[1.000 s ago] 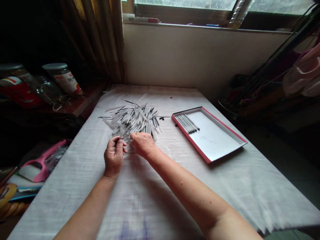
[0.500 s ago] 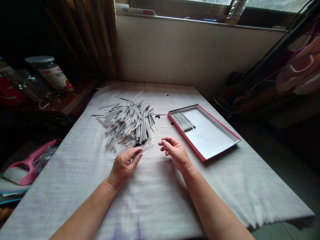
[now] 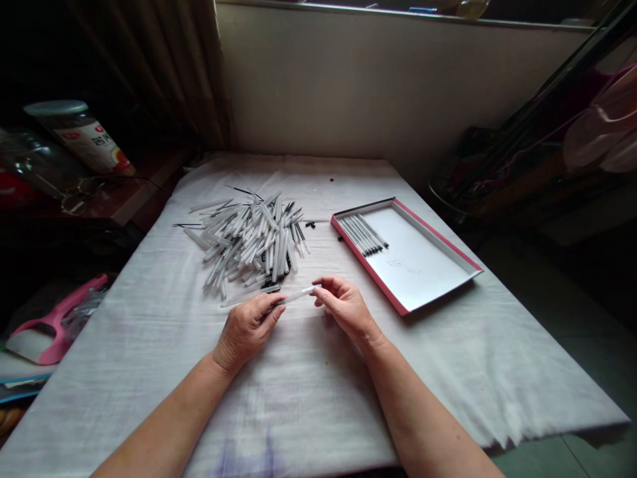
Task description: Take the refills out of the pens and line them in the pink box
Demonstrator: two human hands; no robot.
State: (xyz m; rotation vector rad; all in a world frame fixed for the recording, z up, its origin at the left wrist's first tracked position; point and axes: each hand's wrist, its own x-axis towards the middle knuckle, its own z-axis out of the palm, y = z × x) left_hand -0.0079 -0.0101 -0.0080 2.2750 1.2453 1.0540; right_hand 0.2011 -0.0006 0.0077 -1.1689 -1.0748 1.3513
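A clear pen barrel [image 3: 297,296] stretches between my hands above the cloth. My left hand [image 3: 253,324] is closed round its left end, which is mostly hidden by the fingers. The thumb and forefinger of my right hand [image 3: 343,307] pinch its whitish right end. Just beyond my left hand lies a loose pile of clear pen barrels [image 3: 243,242], with dark refills [image 3: 300,234] and black pieces among them. To the right, a shallow red-edged box lid [image 3: 428,265] holds several pens [image 3: 365,234] side by side, their black ends towards me.
White cloth [image 3: 308,392] covers the table. Small black parts [image 3: 310,225] and a tiny red piece [image 3: 332,179] lie beyond my hands. A side table at left bears a labelled jar [image 3: 82,136] and glasses [image 3: 74,199]. A pink-handled object [image 3: 62,322] is at lower left.
My right hand has closed its fingertips on the right end of the pen barrel. My left hand keeps its grip. The view has tilted slightly downward.
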